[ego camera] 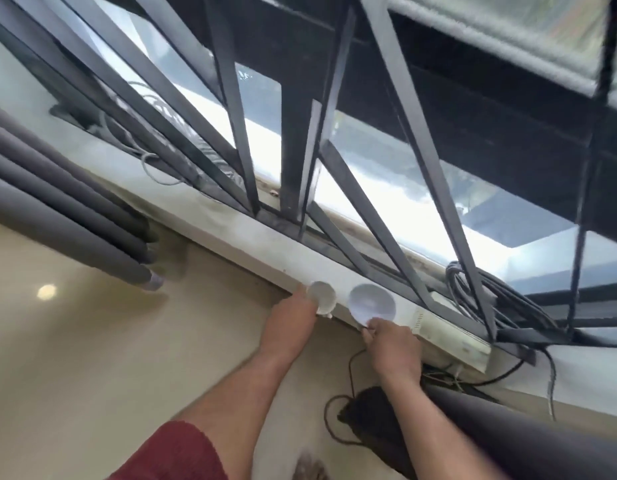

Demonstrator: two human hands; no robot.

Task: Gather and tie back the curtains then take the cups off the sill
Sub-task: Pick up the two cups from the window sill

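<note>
The left hand [293, 322] wraps its fingers around the small white ceramic cup [321, 296] at the front edge of the pale window sill [231, 233]. Just beside it, the right hand [392, 348] pinches the near rim of the wide white bowl-shaped cup [371, 302]. Grey pleated curtains [68, 209] hang gathered, well apart from the left fingers.

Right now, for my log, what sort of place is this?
Probably a room in a home, at a barred window. Grey curtains hang at the side, white cups sit on the sill, and the floor is glossy tile.
</note>
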